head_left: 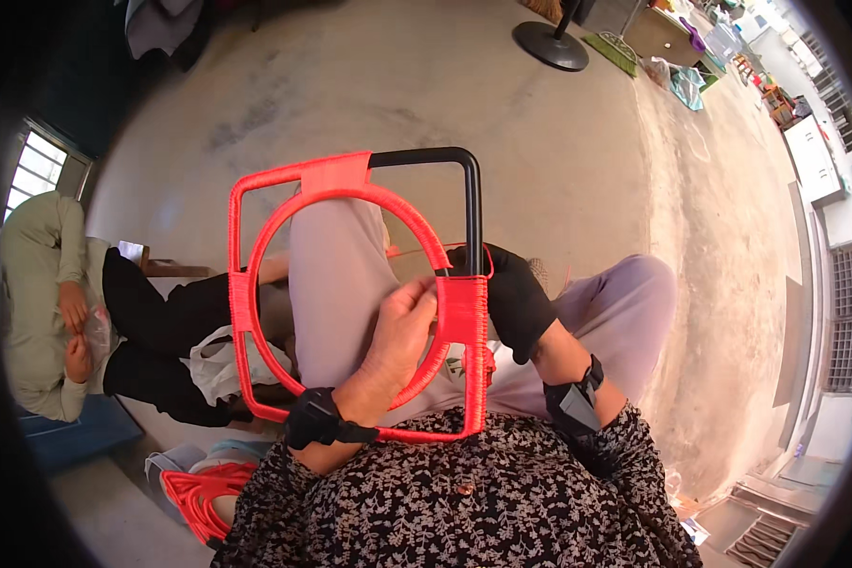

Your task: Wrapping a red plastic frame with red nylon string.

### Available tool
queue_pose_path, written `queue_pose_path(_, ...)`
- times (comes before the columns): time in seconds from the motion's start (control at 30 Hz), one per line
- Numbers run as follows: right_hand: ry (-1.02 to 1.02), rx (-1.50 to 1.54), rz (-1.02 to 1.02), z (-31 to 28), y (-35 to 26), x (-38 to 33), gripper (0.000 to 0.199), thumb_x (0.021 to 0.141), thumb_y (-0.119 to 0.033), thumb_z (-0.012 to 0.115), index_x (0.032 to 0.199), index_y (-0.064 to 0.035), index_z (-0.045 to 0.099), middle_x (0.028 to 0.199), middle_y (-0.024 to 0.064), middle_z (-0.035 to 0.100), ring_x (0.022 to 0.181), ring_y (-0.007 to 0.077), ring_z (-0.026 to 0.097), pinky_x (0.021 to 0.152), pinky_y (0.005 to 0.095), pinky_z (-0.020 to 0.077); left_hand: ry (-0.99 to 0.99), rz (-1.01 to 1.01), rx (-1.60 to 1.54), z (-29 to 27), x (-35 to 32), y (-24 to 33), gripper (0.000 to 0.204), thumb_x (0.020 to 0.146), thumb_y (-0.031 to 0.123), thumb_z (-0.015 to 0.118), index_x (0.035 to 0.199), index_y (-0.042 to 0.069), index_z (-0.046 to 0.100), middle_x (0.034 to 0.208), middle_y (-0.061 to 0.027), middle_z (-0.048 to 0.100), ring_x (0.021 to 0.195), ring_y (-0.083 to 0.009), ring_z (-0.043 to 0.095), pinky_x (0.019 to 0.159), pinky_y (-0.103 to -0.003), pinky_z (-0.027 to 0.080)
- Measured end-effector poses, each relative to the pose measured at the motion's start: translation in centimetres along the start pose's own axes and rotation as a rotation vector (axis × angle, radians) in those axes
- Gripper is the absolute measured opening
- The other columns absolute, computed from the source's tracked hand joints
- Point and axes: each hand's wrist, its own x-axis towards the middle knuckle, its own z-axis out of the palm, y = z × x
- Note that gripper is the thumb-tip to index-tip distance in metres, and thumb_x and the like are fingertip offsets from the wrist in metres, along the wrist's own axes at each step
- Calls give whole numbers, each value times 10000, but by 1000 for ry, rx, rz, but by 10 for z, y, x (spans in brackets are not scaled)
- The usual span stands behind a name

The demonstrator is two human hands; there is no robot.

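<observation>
Closest in, the person sits in a dark floral top with the frame [355,293] propped upright on the lap: a square metal frame with a round hoop inside it, mostly bound in red cord, only the top right corner and part of the right bar still bare black. The left hand [398,331], bare and with a black band at the wrist, reaches through the hoop, its fingers curled and pinched against the woven red panel [464,312] on the right bar; whether cord runs between the fingertips I cannot tell. The right hand [511,298], in a black glove, is closed around that same bar just behind the panel, steadying it. As I judge it, the risk lies in tension: if the gloved grip slackens or the frame tips off the knees, the tight turns could loosen or bunch unevenly. A heap of loose red cord [199,497] lies on the floor by the left side, near enough to snag a foot. Further left another person [57,312] sits beside a white plastic bag [218,364]. Far across the concrete floor [426,85] stands a round black stand base [551,45].
</observation>
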Motion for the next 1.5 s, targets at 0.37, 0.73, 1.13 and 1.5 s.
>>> queue_pose_path(0.37, -35, -177, 115, -9, 4, -9, 258, 859, -166, 654, 1064, -10, 632, 881, 59, 659, 761, 124, 629, 710, 260, 519, 75, 124, -42, 3, 3, -3, 136, 924, 66, 563, 1051, 16, 560, 913, -48, 636, 765, -86, 600, 656, -229, 504)
queue_pose_path(0.73, 54, -328, 222, -48, -23, -36, 219, 838, -193, 672, 976, -24, 648, 755, 45, 638, 604, 108, 604, 537, 227, 465, 65, 134, 224, 4, 7, -2, 277, 834, -33, 631, 1100, 0, 560, 958, -63, 620, 849, -96, 588, 713, -222, 506)
queue_pose_path(1.13, -73, -238, -15, -24, 21, -12, 235, 881, -125, 614, 1074, 8, 625, 809, 41, 640, 669, 82, 593, 618, 233, 497, -182, -57, 50, 4, 4, 0, 308, 794, -52, 664, 1091, -2, 597, 1090, -80, 594, 982, -114, 568, 808, -238, 495)
queue_pose_path(1.5, 360, 307, 42, -46, 14, -11, 284, 952, -279, 514, 1063, -25, 576, 789, 81, 601, 671, 184, 594, 617, 314, 497, 111, 55, 267, -2, 10, -13, 125, 901, 103, 598, 942, -10, 632, 755, -26, 610, 669, -73, 563, 600, -204, 450)
